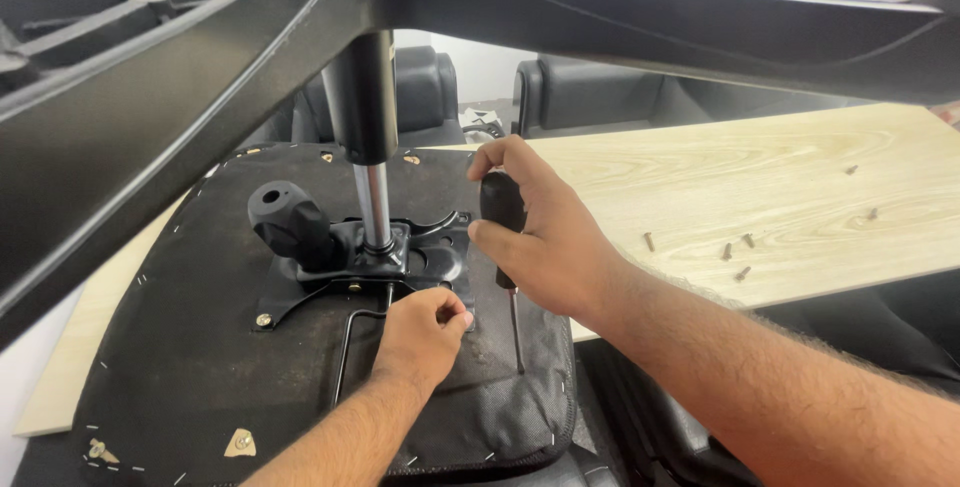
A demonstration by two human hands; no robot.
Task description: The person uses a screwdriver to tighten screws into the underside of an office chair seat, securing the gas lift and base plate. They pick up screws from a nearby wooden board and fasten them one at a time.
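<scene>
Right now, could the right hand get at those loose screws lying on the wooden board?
Probably yes. The right hand grips a screwdriver, but the loose screws lie on the open wooden board just beside it, nothing between; it would likely need to put the tool down.

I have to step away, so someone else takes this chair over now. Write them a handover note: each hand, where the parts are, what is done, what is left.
Right hand: gripping the black-handled screwdriver, shaft pointing down onto the black fabric underside of the upturned chair seat.
Left hand: fingers pinched at the corner of the black metal mounting plate; whether it holds a screw cannot be seen.
Parts: the chrome gas cylinder stands in the plate, the black star base overhead. The seat lies on a light wooden board.
Done: one screw head shows at the plate's left arm.
Left: several loose screws lie on the board.
</scene>
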